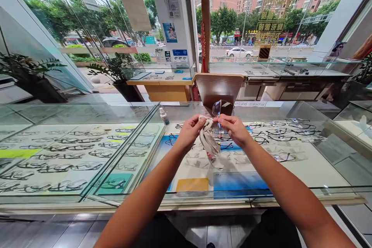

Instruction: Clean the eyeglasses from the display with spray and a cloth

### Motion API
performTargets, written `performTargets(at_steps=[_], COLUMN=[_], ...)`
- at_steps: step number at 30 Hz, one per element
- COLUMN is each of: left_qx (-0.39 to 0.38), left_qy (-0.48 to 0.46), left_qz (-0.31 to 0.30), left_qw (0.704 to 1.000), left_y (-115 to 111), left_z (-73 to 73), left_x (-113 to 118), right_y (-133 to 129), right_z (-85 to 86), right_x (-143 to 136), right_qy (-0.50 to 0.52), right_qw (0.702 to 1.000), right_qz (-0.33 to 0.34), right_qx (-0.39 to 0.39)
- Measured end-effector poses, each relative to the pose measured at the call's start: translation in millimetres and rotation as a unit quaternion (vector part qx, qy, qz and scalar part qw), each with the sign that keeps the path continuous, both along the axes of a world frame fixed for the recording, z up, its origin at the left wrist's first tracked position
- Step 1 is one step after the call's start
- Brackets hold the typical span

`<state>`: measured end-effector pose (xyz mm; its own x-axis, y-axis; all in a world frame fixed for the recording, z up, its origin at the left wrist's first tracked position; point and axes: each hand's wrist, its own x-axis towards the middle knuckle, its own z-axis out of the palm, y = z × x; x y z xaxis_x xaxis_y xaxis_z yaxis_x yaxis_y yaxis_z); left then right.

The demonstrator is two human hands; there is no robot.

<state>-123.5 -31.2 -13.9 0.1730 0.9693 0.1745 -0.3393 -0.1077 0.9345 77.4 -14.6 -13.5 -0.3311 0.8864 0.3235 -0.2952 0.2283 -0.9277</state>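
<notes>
Above the glass display counter, my left hand [189, 133] pinches a light cloth [209, 141] with red marks, which hangs down from the fingers. My right hand [234, 128] is closed on a pair of thin-framed glasses [216, 108], held upright just right of the cloth. The cloth's top edge reaches across to the right fingertips. Rows of glasses [283, 138] lie beneath the counter's glass.
A small spray bottle [164, 116] stands on the counter left of my hands. Behind the counter is a brown chair [219, 85]. More glasses [78, 139] fill the left case. Farther back are low showcases [168, 81] and potted plants [122, 79].
</notes>
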Motion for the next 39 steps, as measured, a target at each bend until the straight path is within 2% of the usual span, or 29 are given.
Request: performTargets(at_steps=[3, 8, 10, 13, 16, 23, 30, 35, 39], left_qx=[-0.043, -0.109, -0.091, -0.058, -0.067, -0.086, -0.013, 0.016, 0.024], left_qy=[-0.03, -0.043, -0.024, -0.001, -0.011, -0.041, 0.101, 0.128, 0.144], left_qz=[-0.036, -0.06, -0.052, 0.015, 0.047, 0.024, -0.003, -0.071, -0.073], left_qw=[0.998, 0.991, 0.994, 0.998, 0.997, 0.995, 0.995, 0.989, 0.987], left_y=[-1, -1, -1, 0, 2, -5, -9, -11, -12], left_z=[-3.2, -8.5, -11.4, -14.8, -13.6, -0.3, 5.0, 6.9, 6.2], left_x=[0, 1, 1, 1, 0, -2, -6, -6, -8], right_y=[0, 3, 4, 4, 5, 6, 3, 2, 4], right_z=[0.6, 4.0, 6.1, 9.3, 11.2, 11.4, 13.2, 14.4, 14.2], right_x=[2, 8, 10, 13, 16, 20, 21, 21, 23], right_qy=[0.013, 0.033, 0.034, 0.033, 0.025, 0.01, -0.005, -0.006, -0.047], right_qw=[1.0, 0.999, 0.998, 0.998, 0.999, 0.999, 1.0, 1.0, 0.995], right_qz=[-0.015, -0.034, -0.034, -0.038, -0.043, -0.047, -0.004, -0.004, -0.036], right_qx=[-0.011, -0.025, -0.029, -0.026, -0.019, -0.011, 0.023, 0.031, 0.079])
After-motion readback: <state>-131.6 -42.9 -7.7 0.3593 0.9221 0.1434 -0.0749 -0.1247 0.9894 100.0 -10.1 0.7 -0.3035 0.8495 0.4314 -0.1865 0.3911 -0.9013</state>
